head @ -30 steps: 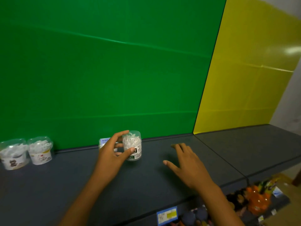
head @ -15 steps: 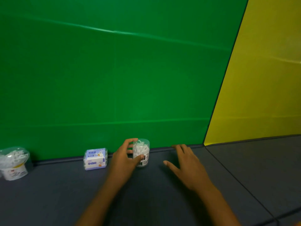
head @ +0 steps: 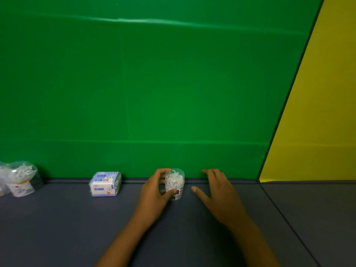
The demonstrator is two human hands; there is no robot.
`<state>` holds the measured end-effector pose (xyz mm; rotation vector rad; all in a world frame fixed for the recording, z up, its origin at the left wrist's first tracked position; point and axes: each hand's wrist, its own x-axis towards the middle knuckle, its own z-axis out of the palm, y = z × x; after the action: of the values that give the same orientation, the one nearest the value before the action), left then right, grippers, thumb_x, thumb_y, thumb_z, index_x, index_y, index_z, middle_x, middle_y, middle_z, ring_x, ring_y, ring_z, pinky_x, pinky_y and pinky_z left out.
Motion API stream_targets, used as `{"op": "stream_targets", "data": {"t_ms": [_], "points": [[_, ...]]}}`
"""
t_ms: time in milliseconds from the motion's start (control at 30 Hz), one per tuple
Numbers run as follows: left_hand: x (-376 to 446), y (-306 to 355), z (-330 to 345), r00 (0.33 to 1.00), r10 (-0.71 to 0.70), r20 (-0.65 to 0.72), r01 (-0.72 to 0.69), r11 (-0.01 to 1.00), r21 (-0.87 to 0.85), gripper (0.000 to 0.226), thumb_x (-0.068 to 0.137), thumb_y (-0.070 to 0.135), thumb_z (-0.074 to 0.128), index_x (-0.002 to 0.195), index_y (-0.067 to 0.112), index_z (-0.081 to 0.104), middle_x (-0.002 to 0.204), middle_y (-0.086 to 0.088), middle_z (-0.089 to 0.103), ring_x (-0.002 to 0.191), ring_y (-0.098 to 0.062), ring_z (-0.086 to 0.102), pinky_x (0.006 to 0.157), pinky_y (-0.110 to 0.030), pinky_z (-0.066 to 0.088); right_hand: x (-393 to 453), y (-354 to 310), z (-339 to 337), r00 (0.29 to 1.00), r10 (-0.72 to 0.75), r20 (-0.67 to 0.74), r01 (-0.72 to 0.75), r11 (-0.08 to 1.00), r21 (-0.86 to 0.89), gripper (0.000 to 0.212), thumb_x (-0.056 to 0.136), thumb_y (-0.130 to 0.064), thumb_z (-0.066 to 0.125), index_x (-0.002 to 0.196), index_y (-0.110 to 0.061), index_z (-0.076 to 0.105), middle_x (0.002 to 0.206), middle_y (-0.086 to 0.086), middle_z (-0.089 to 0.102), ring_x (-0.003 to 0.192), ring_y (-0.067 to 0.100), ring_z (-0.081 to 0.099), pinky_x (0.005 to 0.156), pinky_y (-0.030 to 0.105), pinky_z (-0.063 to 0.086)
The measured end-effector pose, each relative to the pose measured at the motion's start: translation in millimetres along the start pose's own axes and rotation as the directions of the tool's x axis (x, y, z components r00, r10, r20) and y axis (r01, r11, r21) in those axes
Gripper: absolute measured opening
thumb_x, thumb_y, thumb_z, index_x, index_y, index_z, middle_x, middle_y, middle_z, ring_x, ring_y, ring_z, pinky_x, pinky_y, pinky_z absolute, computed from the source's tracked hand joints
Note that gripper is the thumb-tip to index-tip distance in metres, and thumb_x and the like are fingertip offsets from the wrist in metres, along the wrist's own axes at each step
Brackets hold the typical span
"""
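Left hand [head: 154, 193] gripped clear jar of white sticks [head: 175, 184], thumb at front, fingers curled over its top; jar stood upright on grey shelf [head: 67, 224], right at green back wall [head: 154, 93]. Right hand [head: 215, 193] held nothing, fingers spread flat beside jar, not touching. Blue-white pack [head: 105, 184] sat left; bagged tubs [head: 20, 179] far left.

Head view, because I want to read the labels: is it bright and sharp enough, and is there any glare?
Head view: dim overall, with a pale streak of glare across the green wall. Head view: the jar gripped by the left hand is soft, its label print unreadable. Head view: the tubs at the left edge are blurred and partly cut off.
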<state>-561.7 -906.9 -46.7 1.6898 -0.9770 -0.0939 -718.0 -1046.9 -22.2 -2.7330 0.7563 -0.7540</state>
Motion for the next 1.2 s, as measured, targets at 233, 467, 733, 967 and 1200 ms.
{"op": "stream_targets", "data": {"t_ms": [233,467,733,967,1200], "points": [[-1.0,-3.2,1.8,0.999,0.028,-0.015,-0.027,0.999,0.047,0.055,0.076,0.011,0.078,0.120,0.031,0.052,0.119,0.011,0.063,0.104,0.004,0.060,0.085,-0.017,0.051,2.2,10.3,11.8,1.000,-0.010,0.013,0.009,0.997,0.082,0.062,0.089,-0.063,0.046,0.134,-0.021,0.046,0.128,-0.004,0.048,0.120,0.015,0.046,0.099,0.035,0.044],[-3.0,-0.1,-6.4,1.000,-0.011,0.013,0.009,0.985,0.171,0.076,0.072,0.024,0.082,0.135,0.026,0.039,0.121,0.010,0.061,0.109,0.001,0.057,0.096,-0.019,0.044,-2.4,6.4,1.9,0.998,-0.039,0.045,0.037,0.998,0.049,0.061,0.091,-0.062,0.045,0.138,-0.022,0.041,0.132,-0.006,0.045,0.122,0.015,0.043,0.099,0.034,0.043],[-39.5,19.8,-70.6,1.000,0.005,0.008,-0.008,0.858,0.514,0.058,0.085,0.044,0.065,0.135,0.024,0.043,0.134,0.004,0.051,0.121,-0.013,0.050,0.101,-0.032,0.043,-11.9,-14.2,-24.7,0.995,-0.082,0.047,0.084,0.996,-0.035,0.063,0.092,-0.062,0.044,0.140,-0.022,0.039,0.135,-0.004,0.044,0.124,0.016,0.042,0.100,0.032,0.040],[-80.6,54.0,-142.3,0.996,0.066,-0.056,0.005,0.598,0.802,0.056,0.086,0.049,0.058,0.133,0.020,0.047,0.122,-0.004,0.056,0.110,-0.026,0.055,0.084,-0.037,0.048,-27.6,-78.4,-38.3,0.983,-0.179,0.027,0.181,0.981,-0.066,0.059,0.091,-0.061,0.047,0.136,-0.023,0.040,0.130,-0.004,0.046,0.120,0.018,0.045,0.097,0.035,0.042],[-170.8,67.1,-225.7,0.993,0.034,-0.116,0.076,0.566,0.821,0.057,0.088,0.053,0.054,0.133,0.019,0.044,0.128,-0.006,0.052,0.115,-0.026,0.053,0.089,-0.040,0.049,-72.2,-162.1,-45.3,0.973,-0.227,0.028,0.228,0.973,-0.022,0.065,0.090,-0.063,0.047,0.138,-0.018,0.042,0.133,0.002,0.048,0.124,0.024,0.044,0.101,0.039,0.041]]}}
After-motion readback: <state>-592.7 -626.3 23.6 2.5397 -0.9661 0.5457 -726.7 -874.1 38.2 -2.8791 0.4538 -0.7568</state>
